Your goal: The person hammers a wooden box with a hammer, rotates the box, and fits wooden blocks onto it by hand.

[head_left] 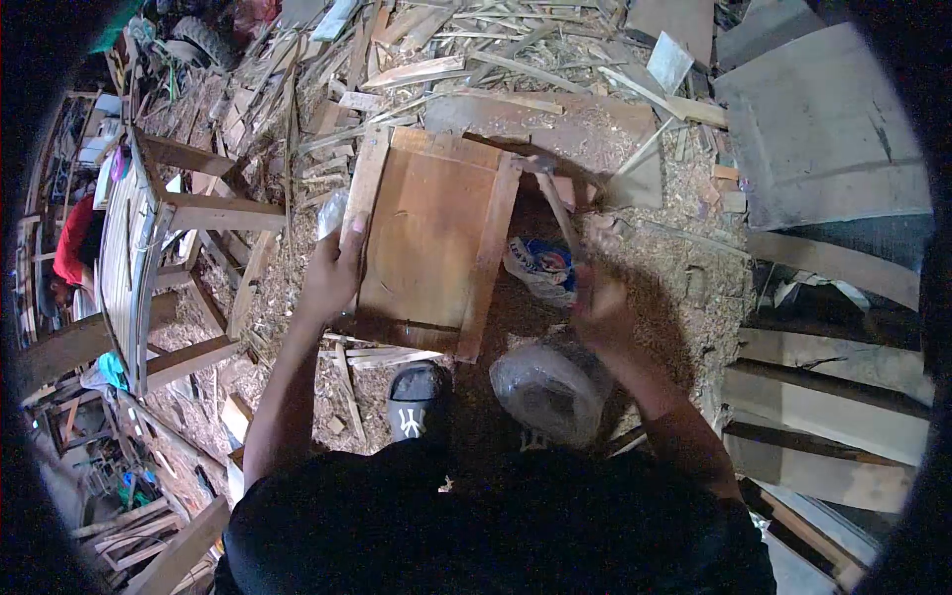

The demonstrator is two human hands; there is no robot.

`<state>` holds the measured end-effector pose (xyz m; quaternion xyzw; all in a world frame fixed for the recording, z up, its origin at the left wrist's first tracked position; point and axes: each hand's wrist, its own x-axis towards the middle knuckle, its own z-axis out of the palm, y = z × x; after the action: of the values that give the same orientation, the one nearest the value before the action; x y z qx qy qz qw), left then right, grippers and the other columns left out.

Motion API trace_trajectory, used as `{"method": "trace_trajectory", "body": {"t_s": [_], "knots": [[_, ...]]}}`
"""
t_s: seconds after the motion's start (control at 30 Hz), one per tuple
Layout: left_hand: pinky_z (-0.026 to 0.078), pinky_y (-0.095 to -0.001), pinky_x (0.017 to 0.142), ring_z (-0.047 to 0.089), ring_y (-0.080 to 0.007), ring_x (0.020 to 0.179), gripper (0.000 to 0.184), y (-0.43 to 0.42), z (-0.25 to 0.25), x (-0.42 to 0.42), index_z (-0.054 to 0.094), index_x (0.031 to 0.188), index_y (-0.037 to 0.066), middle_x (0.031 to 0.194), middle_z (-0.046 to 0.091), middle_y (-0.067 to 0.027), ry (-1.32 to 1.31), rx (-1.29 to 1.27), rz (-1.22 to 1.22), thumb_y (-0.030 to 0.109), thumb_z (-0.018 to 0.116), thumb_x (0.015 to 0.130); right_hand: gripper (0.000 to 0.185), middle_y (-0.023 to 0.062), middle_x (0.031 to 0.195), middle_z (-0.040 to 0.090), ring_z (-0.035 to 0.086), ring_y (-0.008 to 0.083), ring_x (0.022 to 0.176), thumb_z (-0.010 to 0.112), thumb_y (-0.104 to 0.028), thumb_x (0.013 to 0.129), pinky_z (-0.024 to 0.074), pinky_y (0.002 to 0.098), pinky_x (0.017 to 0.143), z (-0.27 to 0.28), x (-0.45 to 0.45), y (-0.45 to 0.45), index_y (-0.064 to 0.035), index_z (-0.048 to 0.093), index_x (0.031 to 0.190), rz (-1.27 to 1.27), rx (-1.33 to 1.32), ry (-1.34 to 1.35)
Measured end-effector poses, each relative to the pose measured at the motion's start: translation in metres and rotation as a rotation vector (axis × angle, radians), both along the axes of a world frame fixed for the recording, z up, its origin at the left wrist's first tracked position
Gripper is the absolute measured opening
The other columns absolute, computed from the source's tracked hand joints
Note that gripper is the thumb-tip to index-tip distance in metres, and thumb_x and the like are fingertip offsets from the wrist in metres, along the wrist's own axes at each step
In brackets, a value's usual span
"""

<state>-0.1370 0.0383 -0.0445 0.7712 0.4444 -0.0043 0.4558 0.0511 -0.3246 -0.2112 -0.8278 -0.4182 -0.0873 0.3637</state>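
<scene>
While a rectangular brown wooden panel with lighter wooden borders (426, 238) is steadied at the centre of the frame, a workshop floor (694, 297) is seen spread with sawdust, shavings and pale wood offcuts (416, 71), heaped most thickly along the top. The panel's left border is clasped by the left hand (337, 266); the slim handle of a hammer-like tool (560, 213) is gripped by the right hand (603, 309), right of centre. Broad grey-brown boards (833, 129) are stacked down the right side, and an upended wooden frame with slatted facing (129, 258) is set at the left. A white plastic bag with blue print (540, 270) is seen lying between the panel and the right hand, with a crumpled clear plastic bag (550, 387) below it. One black sandal with white lettering (412, 397) is shown at lower centre.

The other foot is mostly covered by the clear bag, and the panel's underside is hidden. The right hand's fingers are blurred by shadow, and whether the tool's head touches the panel's upper right corner cannot be told. A red-clad person (74, 243) is partly blocked at far left; the corners are lost to black.
</scene>
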Motion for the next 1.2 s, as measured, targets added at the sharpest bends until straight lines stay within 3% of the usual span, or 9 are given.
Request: {"method": "trace_trajectory", "body": {"t_s": [0.1,0.2,0.27,0.33,0.4,0.5,0.93,1.03,1.2], "knots": [[0.046,-0.0365,0.098,0.062,-0.0224,0.111,0.06,-0.007,0.012,0.007,0.054,0.132,-0.009,0.119,0.067,-0.0207,-0.051,0.01,-0.016,0.044,0.047,0.105,0.045,0.0089,0.098,0.071,0.068,0.0302,0.085,0.063,-0.047,0.094,0.0538,0.0411,0.07,0.032,-0.009,0.017,-0.0065,0.062,0.114,-0.091,-0.463,0.487],[0.046,-0.0369,0.098,0.063,-0.0233,0.11,0.061,-0.011,0.018,0.007,0.054,0.132,-0.009,0.118,0.067,-0.0211,-0.009,0.066,-0.021,0.046,0.048,0.104,0.045,0.0083,0.097,0.071,0.067,0.0297,0.083,0.061,-0.046,0.096,0.0534,0.043,0.065,0.048,-0.002,0.013,-0.0063,0.061,0.116,0.004,0.203,0.198],[0.047,-0.0371,0.098,0.063,-0.0238,0.11,0.062,-0.008,0.014,0.006,0.054,0.132,-0.009,0.117,0.067,-0.0214,0.006,0.045,-0.016,0.046,0.048,0.104,0.043,0.0062,0.094,0.069,0.065,0.0296,0.079,0.059,-0.046,0.097,0.051,0.0431,0.058,0.095,0.005,0.026,-0.0061,0.061,0.113,0.239,1.125,1.271],[0.046,-0.0371,0.098,0.063,-0.0241,0.11,0.063,-0.003,0.006,0.002,0.054,0.132,-0.008,0.118,0.067,-0.0212,0.01,-0.004,0.007,0.048,0.048,0.104,0.04,0.0065,0.085,0.065,0.062,0.0278,0.071,0.059,-0.044,0.097,0.0489,0.0435,0.055,0.135,0.0,0.042,-0.0052,0.062,0.103,0.255,0.924,1.032],[0.046,-0.0368,0.098,0.063,-0.024,0.11,0.064,0.002,-0.005,-0.005,0.055,0.132,-0.008,0.117,0.068,-0.0208,-0.03,0.007,-0.007,0.048,0.048,0.104,0.041,0.0081,0.076,0.06,0.059,0.0262,0.065,0.055,-0.043,0.1,0.0457,0.0451,0.054,0.065,-0.01,0.027,-0.0037,0.062,0.092,-0.042,-0.1,0.024],[0.046,-0.0363,0.098,0.062,-0.0236,0.11,0.064,-0.014,0.015,0.007,0.056,0.131,-0.008,0.116,0.068,-0.0201,-0.022,0.058,0.007,0.049,0.048,0.103,0.037,0.0086,0.071,0.063,0.06,0.0197,0.064,0.054,-0.036,0.1,0.0492,0.0386,0.059,-0.026,-0.023,0.002,-0.0014,0.067,0.102,-0.217,-0.11,0.702],[0.046,-0.0315,0.096,0.059,-0.0169,0.109,0.058,0.052,0.019,-0.059,0.054,0.136,-0.001,0.121,0.064,-0.0105,-0.105,0.088,0.012,0.046,0.052,0.102,0.043,0.0218,0.08,0.065,0.062,0.0372,0.069,0.048,-0.039,0.103,0.0501,0.0442,0.066,0.057,0.015,0.018,0.0,0.064,0.099,-0.472,0.117,0.467],[0.044,-0.0391,0.105,0.055,-0.0222,0.124,0.067,0.077,-0.011,-0.081,0.041,0.149,0.006,0.142,0.054,-0.0094,-0.445,-0.481,0.305,0.053,0.049,0.101,0.04,0.0229,0.088,0.065,0.062,0.038,0.077,0.05,-0.037,0.102,0.0507,0.0448,0.073,0.025,0.035,-0.003,0.0007,0.063,0.107,-0.491,0.02,0.309],[0.053,-0.0373,0.092,0.063,-0.0207,0.108,0.061,0.048,0.004,-0.075,0.052,0.14,0.009,0.124,0.064,-0.0072,-0.61,-0.728,0.363,0.055,0.05,0.1,0.028,0.02,0.096,0.064,0.062,0.0368,0.088,0.053,-0.023,0.1,0.0503,0.0442,0.083,0.016,0.039,-0.018,0.001,0.061,0.112,-0.424,-0.037,0.439]]}}
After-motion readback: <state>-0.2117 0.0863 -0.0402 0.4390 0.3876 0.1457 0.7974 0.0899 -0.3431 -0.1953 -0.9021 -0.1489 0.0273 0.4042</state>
